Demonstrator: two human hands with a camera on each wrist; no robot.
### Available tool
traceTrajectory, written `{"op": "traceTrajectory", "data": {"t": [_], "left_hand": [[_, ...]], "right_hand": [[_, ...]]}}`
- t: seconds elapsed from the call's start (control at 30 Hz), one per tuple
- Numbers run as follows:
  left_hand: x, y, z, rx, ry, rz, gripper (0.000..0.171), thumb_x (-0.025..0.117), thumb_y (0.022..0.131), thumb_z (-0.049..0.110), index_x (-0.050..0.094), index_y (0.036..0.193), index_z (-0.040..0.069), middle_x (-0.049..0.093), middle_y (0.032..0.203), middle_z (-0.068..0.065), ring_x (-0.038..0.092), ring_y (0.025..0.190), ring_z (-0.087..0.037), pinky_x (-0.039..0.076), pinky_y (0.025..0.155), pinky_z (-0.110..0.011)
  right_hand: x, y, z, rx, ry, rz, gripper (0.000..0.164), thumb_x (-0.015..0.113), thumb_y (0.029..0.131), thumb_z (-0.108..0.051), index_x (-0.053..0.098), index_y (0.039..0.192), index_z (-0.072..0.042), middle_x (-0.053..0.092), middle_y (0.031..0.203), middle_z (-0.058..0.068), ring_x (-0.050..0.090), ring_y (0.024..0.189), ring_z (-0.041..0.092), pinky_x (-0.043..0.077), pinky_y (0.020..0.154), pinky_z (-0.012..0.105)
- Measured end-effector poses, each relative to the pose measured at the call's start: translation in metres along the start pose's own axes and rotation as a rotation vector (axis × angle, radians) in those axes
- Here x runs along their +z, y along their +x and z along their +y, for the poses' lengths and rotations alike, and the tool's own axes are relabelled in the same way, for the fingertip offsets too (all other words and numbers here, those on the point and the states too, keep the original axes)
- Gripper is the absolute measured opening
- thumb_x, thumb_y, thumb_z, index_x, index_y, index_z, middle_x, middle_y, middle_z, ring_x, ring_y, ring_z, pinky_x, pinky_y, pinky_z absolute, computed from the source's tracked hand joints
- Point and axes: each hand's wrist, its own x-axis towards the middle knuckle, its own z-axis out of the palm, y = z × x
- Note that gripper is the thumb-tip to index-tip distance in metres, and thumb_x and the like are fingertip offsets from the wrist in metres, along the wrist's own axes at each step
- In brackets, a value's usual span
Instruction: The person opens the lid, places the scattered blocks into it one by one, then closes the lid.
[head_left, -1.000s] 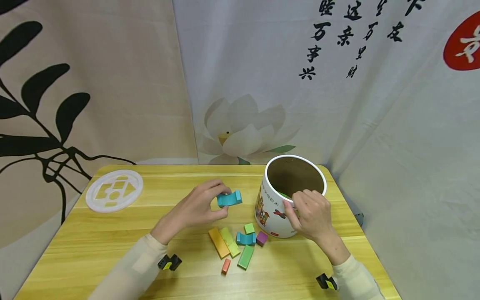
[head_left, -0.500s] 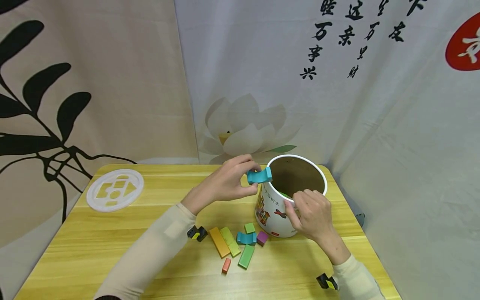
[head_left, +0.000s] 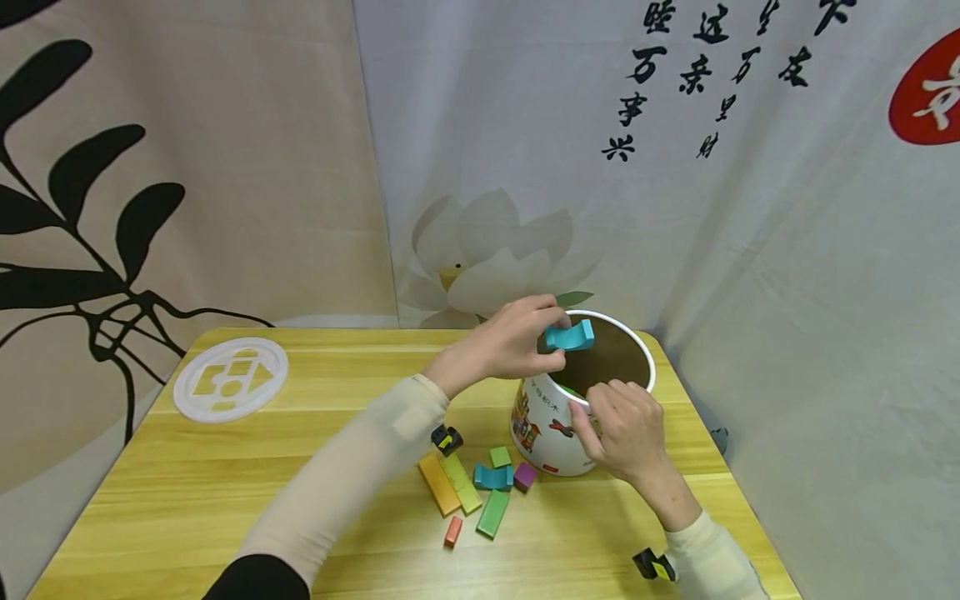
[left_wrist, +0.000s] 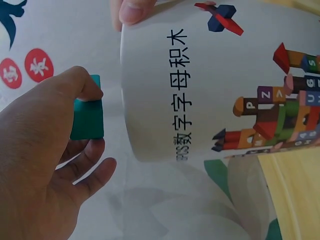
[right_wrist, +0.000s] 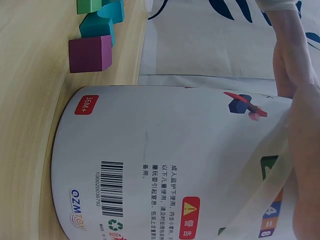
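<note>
In the head view my left hand (head_left: 517, 337) pinches a blue arch-shaped block (head_left: 572, 336) between thumb and fingers, over the mouth of a white printed bucket (head_left: 551, 425). The left wrist view shows the same block (left_wrist: 90, 117) beyond the rim, partly covered by the thumb. My right hand (head_left: 624, 429) grips the bucket's near rim, thumb outside and fingers curled over the edge. Inside, a bit of green shows low down; the arms and wall hide most of the contents.
Several blocks lie before the bucket: an orange one (head_left: 439, 485), a yellow-green one (head_left: 461, 483), a green one (head_left: 492, 514), a second blue arch (head_left: 492, 477), a purple cube (head_left: 524, 477) and a small red one (head_left: 453, 532). A white cut-out lid (head_left: 187, 390) lies back left.
My left hand has carried the blue arch block rightward and up, from above the table's middle to over the bucket's mouth. The right hand and the bucket stay put.
</note>
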Motion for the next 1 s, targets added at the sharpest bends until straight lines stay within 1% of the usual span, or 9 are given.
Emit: {"op": "traceTrajectory", "data": {"t": [0.23,0.37,0.43,0.47,0.57,0.67,0.73,0.83,1.0], "left_hand": [[0.007,0.016,0.004,-0.015,-0.026,-0.022,0.034,0.068,0.091,0.026,0.073,0.117,0.006,0.059,0.102,0.001,0.050,0.078,-0.011,0.043,0.065,-0.019],[0.009,0.021,0.007,-0.027,-0.020,-0.039,0.035,0.068,0.093,0.028,0.072,0.120,0.006,0.057,0.100,0.001,0.049,0.077,-0.011,0.041,0.063,-0.018],[0.011,0.022,0.007,-0.035,-0.021,-0.048,0.036,0.068,0.095,0.030,0.072,0.122,0.007,0.058,0.102,0.000,0.050,0.078,-0.010,0.042,0.065,-0.018],[0.011,0.023,0.007,-0.041,-0.019,-0.055,0.038,0.068,0.095,0.032,0.071,0.124,0.007,0.058,0.104,0.000,0.050,0.080,-0.010,0.044,0.067,-0.019],[0.014,0.024,0.006,-0.043,0.004,-0.063,0.046,0.068,0.097,0.039,0.068,0.132,0.010,0.062,0.115,-0.002,0.055,0.092,-0.009,0.050,0.079,-0.022],[0.015,0.023,0.005,-0.048,0.045,-0.071,0.056,0.065,0.097,0.047,0.062,0.142,0.014,0.060,0.132,-0.002,0.056,0.111,-0.012,0.050,0.096,-0.029],[0.014,0.021,0.004,-0.054,0.068,-0.074,0.062,0.063,0.097,0.052,0.058,0.147,0.016,0.056,0.141,-0.004,0.053,0.122,-0.016,0.046,0.104,-0.035],[0.013,0.018,0.004,-0.069,0.093,-0.082,0.070,0.059,0.097,0.059,0.051,0.154,0.019,0.048,0.152,-0.004,0.045,0.135,-0.020,0.039,0.112,-0.040],[0.013,0.011,0.001,-0.071,0.106,-0.072,0.078,0.055,0.095,0.066,0.042,0.160,0.024,0.038,0.161,-0.001,0.031,0.145,-0.018,0.031,0.118,-0.046]], "right_hand": [[0.000,0.000,-0.001,0.007,-0.001,-0.001,0.046,0.049,0.099,-0.032,0.037,0.059,-0.013,0.025,0.053,-0.009,0.018,0.047,0.007,0.015,0.042,0.025],[0.000,0.000,-0.001,0.006,0.000,0.001,0.045,0.049,0.099,-0.032,0.038,0.059,-0.013,0.025,0.053,-0.009,0.018,0.048,0.007,0.015,0.042,0.025],[0.000,0.000,-0.001,0.004,0.000,0.001,0.045,0.049,0.098,-0.032,0.038,0.059,-0.013,0.025,0.053,-0.009,0.018,0.048,0.007,0.015,0.042,0.025],[0.000,0.000,-0.001,0.003,0.001,0.002,0.045,0.049,0.098,-0.032,0.038,0.059,-0.013,0.025,0.053,-0.009,0.018,0.048,0.007,0.015,0.042,0.025],[0.000,0.001,-0.001,-0.001,0.000,0.003,0.045,0.049,0.098,-0.031,0.039,0.059,-0.013,0.026,0.053,-0.009,0.019,0.047,0.007,0.016,0.042,0.025],[0.000,0.001,-0.002,-0.005,0.000,0.005,0.045,0.049,0.098,-0.031,0.039,0.059,-0.013,0.027,0.052,-0.009,0.019,0.047,0.007,0.016,0.042,0.025],[0.000,0.001,-0.002,-0.006,0.000,0.007,0.044,0.050,0.098,-0.030,0.039,0.059,-0.013,0.027,0.052,-0.009,0.019,0.047,0.007,0.015,0.041,0.025],[0.000,0.002,-0.002,-0.006,0.002,0.008,0.044,0.050,0.097,-0.030,0.038,0.059,-0.013,0.026,0.052,-0.009,0.019,0.046,0.007,0.015,0.041,0.025],[0.000,0.002,-0.002,-0.005,0.002,0.002,0.044,0.049,0.098,-0.030,0.039,0.058,-0.013,0.027,0.052,-0.008,0.019,0.046,0.007,0.015,0.041,0.025]]}}
